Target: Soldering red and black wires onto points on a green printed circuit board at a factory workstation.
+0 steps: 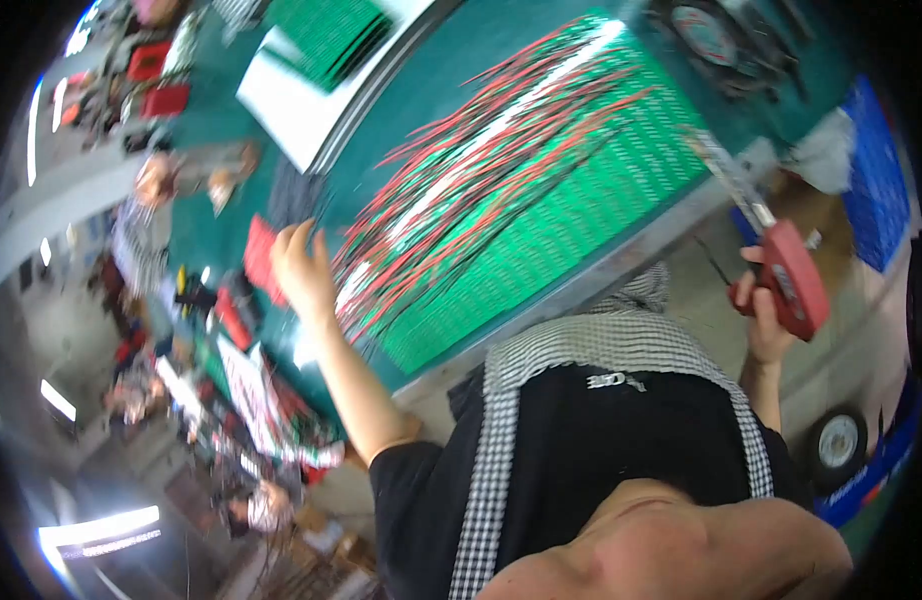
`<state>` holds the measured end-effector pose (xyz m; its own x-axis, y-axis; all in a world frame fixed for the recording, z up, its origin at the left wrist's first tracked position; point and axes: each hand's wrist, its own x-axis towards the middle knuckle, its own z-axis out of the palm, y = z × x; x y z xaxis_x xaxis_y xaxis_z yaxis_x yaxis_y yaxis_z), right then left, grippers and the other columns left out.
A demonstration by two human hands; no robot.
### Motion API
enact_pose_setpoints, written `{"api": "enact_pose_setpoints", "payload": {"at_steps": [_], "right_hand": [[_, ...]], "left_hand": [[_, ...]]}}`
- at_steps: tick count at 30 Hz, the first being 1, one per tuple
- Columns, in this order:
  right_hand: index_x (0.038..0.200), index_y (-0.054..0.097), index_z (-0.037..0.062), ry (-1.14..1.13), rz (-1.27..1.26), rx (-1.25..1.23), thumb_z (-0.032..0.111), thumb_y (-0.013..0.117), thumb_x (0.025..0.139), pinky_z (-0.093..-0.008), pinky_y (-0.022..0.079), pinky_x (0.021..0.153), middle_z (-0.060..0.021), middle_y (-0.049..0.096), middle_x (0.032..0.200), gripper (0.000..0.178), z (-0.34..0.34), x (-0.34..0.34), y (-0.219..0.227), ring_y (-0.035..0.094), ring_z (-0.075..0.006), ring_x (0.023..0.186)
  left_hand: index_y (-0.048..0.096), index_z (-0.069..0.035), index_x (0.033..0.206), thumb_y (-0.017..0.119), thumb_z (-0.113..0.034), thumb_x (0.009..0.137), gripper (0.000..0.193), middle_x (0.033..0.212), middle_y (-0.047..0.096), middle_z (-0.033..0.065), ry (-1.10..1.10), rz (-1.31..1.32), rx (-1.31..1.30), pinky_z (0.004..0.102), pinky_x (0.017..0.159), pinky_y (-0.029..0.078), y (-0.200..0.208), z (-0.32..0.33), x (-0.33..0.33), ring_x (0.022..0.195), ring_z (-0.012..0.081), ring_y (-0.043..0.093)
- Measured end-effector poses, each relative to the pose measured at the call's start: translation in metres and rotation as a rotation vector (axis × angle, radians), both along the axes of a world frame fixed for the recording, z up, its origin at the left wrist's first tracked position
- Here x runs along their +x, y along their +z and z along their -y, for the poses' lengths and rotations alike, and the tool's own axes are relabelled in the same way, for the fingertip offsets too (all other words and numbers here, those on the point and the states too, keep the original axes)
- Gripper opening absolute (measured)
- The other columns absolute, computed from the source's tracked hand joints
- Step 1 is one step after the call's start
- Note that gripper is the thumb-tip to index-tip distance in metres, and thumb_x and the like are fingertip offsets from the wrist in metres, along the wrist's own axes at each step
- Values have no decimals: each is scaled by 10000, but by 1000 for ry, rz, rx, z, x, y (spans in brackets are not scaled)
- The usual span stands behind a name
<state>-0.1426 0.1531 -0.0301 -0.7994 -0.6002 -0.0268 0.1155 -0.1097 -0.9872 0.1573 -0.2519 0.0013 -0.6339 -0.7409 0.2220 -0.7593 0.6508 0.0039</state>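
Head view, observed remotely. I log the largest item first: a dark green, flat-topped table (421, 95). Lying along its near edge is a long bright-green panel (581, 225) with rows of pale marks. Thin red and black insulated wires (461, 185), many and loosely parallel, cover much of its far half and left end, blocking my sight of the surface beneath. Beyond them, a white flat sheet (281, 105) carries stacked green boards (326, 35). A black, round-centred device (706, 38) sits past the panel's right end; a blue plastic crate (874, 185) and crumpled clear plastic (826, 155) crowd that side. My right hand (769, 335) is wrapped round a red-bodied tool (796, 280), its metal nose pointing at the panel's right end. My left hand (306, 275), fingers bent, is beside the wires' left ends, against a red, soft-looking piece (261, 258); blurred, so I cannot tell whether it pinches anything.
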Motion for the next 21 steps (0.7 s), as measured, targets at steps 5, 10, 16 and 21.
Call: {"api": "enact_pose_setpoints", "payload": {"at_steps": [5,10,16,21], "right_hand": [[1212,413,-18,-56,-81,70,155,570,828,-237,398,536,-185,548,1090,449,-19,12,5,483,-116,590],[1226,401,-19,-67,-85,86,172,554,836,-235,387,533,-188,543,1087,461,-24,14,5,469,-117,577],[1227,400,-17,-69,-79,70,185,559,836,-234,386,519,-186,546,1080,468,-18,10,3,466,-116,570],[1224,403,-17,-68,-100,77,180,555,837,-230,388,516,-187,550,1074,460,-13,7,1,472,-115,567]], "left_hand": [[617,-27,932,573,-97,734,215,903,594,113,-120,303,-101,389,752,428,-23,23,-12,861,282,542],[578,-24,778,541,-83,746,77,773,575,112,-142,413,-177,398,664,448,-27,32,-22,755,287,557],[573,-18,806,542,-75,736,95,807,596,137,-112,362,-4,404,649,457,-23,44,-22,757,318,573],[577,-34,841,547,-65,748,102,798,588,125,-151,247,18,387,640,457,-25,44,-9,746,301,573]]}}
